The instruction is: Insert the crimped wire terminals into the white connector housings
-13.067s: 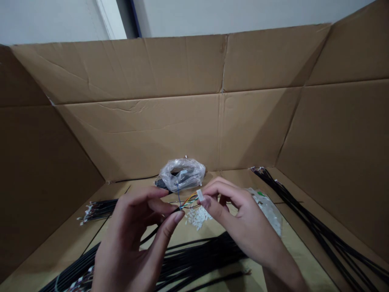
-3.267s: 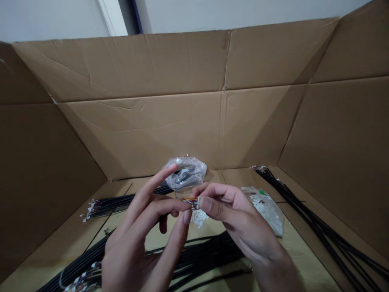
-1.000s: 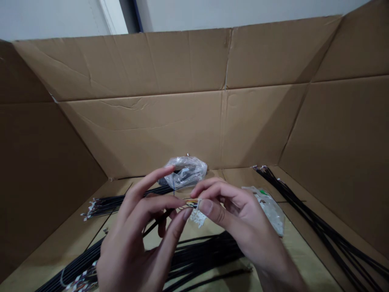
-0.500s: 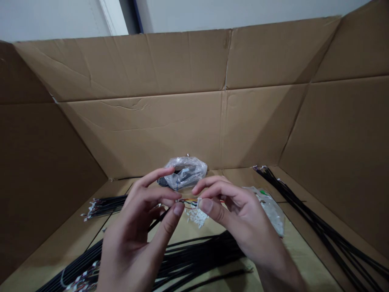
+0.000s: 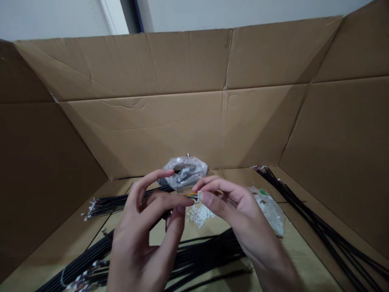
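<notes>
Between the thumb and fingers of my right hand [image 5: 231, 205] is a small white connector housing [image 5: 199, 196]. Thin coloured wires [image 5: 191, 195], among them yellow and red ones, run from it toward my left hand [image 5: 148, 227]. That hand is closed on the black cable those wires come out of, its index fingertip reaching along the wires close to the connector. One dark blue wire [image 5: 177, 182] sticks up apart from the others. Below the hands lies a loose pile of small white connector housings [image 5: 200, 215]. My fingers hide most of the held cable.
Black cable bundles lie at the front [image 5: 209, 251], the left [image 5: 115, 200] and the right [image 5: 304, 215]. A clear plastic bag [image 5: 190, 172] rests by the back cardboard wall [image 5: 167, 125]. Another bag [image 5: 273, 213] with white pieces sits right of my right hand. Cardboard walls enclose three sides.
My left index finger has stretched rightward along the wires, nearly to the connector, and the left thumb has drawn lower. My right hand stays almost in place, still pinching the connector housing.
</notes>
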Available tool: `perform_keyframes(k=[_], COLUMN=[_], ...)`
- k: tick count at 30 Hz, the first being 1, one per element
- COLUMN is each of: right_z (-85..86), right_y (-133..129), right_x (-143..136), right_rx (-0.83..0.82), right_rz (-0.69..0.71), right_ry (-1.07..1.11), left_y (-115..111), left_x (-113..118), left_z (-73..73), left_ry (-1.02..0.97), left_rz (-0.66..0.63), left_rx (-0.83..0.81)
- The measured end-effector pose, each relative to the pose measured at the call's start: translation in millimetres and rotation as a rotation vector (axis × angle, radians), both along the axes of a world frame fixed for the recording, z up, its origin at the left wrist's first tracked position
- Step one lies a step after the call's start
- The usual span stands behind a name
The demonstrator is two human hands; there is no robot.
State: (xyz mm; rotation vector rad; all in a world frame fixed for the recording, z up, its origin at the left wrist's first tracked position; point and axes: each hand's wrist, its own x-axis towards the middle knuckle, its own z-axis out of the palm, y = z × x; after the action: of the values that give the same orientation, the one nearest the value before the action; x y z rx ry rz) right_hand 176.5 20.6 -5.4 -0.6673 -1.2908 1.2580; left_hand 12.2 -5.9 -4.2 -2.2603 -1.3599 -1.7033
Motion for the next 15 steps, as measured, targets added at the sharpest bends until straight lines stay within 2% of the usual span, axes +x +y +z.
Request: perform_keyframes(k=[7,15], right_z=[-5.1,3.5], right_y=[1.8,1.4], right_x=[1.0,8.4], right_rx=[-0.061,0.067], right_rz=[0.011,-0.042], right_ry=[0.035,-0.264], left_y=[-3.4,-6.1], left_x=[1.5,2.3], left_z=[0.7,3.0], left_ry=[0.048,-0.039], left_rz=[0.030,0.037], left_rx=[0.015,-0.010])
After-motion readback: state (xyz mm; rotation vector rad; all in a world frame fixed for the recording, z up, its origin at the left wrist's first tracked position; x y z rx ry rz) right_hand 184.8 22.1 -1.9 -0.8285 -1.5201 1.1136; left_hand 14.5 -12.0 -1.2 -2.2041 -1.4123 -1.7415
